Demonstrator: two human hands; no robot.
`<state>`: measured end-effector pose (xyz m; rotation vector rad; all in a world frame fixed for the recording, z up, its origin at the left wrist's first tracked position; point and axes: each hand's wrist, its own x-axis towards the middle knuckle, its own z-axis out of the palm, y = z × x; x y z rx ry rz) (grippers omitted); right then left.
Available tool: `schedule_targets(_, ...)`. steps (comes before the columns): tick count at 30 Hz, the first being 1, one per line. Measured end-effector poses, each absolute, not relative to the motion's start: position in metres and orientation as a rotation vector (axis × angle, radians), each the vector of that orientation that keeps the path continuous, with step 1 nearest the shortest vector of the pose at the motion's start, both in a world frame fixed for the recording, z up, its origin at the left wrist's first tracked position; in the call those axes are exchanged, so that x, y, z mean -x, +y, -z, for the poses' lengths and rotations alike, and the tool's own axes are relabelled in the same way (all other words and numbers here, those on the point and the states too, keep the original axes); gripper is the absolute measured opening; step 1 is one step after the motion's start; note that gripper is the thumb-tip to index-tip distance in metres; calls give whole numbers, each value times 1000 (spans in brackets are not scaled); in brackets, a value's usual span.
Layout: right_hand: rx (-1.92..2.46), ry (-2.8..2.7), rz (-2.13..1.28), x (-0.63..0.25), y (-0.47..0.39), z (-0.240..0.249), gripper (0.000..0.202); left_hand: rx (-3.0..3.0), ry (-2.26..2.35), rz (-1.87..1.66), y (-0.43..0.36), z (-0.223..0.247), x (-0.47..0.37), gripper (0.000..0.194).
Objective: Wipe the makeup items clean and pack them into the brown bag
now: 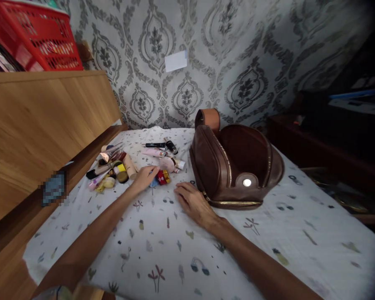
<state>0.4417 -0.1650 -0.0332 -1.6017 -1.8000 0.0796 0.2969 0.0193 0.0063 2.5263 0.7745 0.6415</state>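
Head view looks down on a bed (268, 250) covered with a white printed sheet, a wooden headboard (43, 137) running along the left and patterned wallpaper at the far side. A red basket (37, 37) sits on top of the headboard at far left. Right of centre lies a brown leather bag (234, 166), unzipped, its mouth gaping toward the near side. Left of it, near the headboard, a heap of cosmetics (121, 166) is scattered: tubes, small jars, pencils. The right hand (195, 202) lies flat on the sheet, fingers loosely spread, just beside the bag's near edge and holding nothing. The left hand (145, 177) reaches into the near right edge of the heap, fingers curled toward a small red container (161, 178); whether they already pinch it I cannot tell. Judging by this, the step in hand is picking one item out of the heap. A secure pinch would be needed before lifting it clear of its neighbours.
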Motion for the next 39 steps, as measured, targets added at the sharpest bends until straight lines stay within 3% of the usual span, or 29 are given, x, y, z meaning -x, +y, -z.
schedule_targets(5,1636,-1711,-182,-439,-168,28,24,-2425,527,-569,-10,-10,-292,36)
schedule_targets(9,1624,-1707,-225,-437,-170,26,59,-2215,408,-578,-21,-13,-280,35)
schedule_targets(12,1605,-1754,-226,-437,-170,26,70,-2036,441,-616,-22,-8,-271,39)
schedule_targets(17,1614,-1798,-223,-437,-170,24,56,-1983,572,-682,-24,-1,-264,35)
schedule_targets(23,1588,-1762,-256,-433,-170,21,46,-2344,462,-1194,-50,-11,-263,25)
schedule_targets(28,1610,-1651,-346,-429,-165,23,31,-2760,50,-908,-62,-1,-269,37)
schedule_targets(39,1599,-1627,-352,-422,-166,20,39,-2503,393,-717,-47,0,-276,27)
